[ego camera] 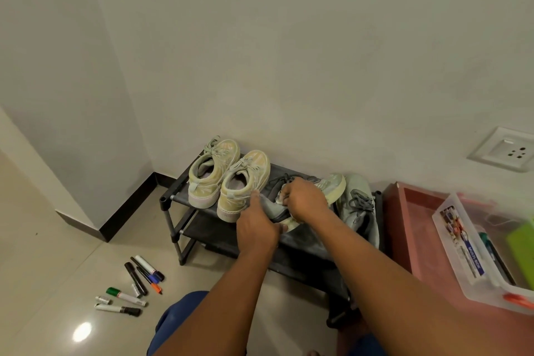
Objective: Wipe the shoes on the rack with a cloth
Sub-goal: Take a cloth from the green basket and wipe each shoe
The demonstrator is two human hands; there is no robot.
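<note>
A low black shoe rack (pixel 176 199) stands against the wall. Two pale yellow sneakers (pixel 228 179) sit side by side at the left of its top shelf. A grey-green sneaker (pixel 329 186) lies tilted in the middle of the shelf; my left hand (pixel 257 225) grips its heel. My right hand (pixel 303 199) presses a small pale cloth (pixel 281 196) against that shoe's upper. The matching grey-green sneaker (pixel 358 208) rests at the right end of the shelf. Most of the cloth is hidden under my right hand.
Several marker pens (pixel 133 286) lie scattered on the tiled floor left of the rack. A reddish table (pixel 419 240) at the right holds a clear plastic box (pixel 476 254) of supplies. A wall socket (pixel 505 150) is above it. My knees are at the bottom.
</note>
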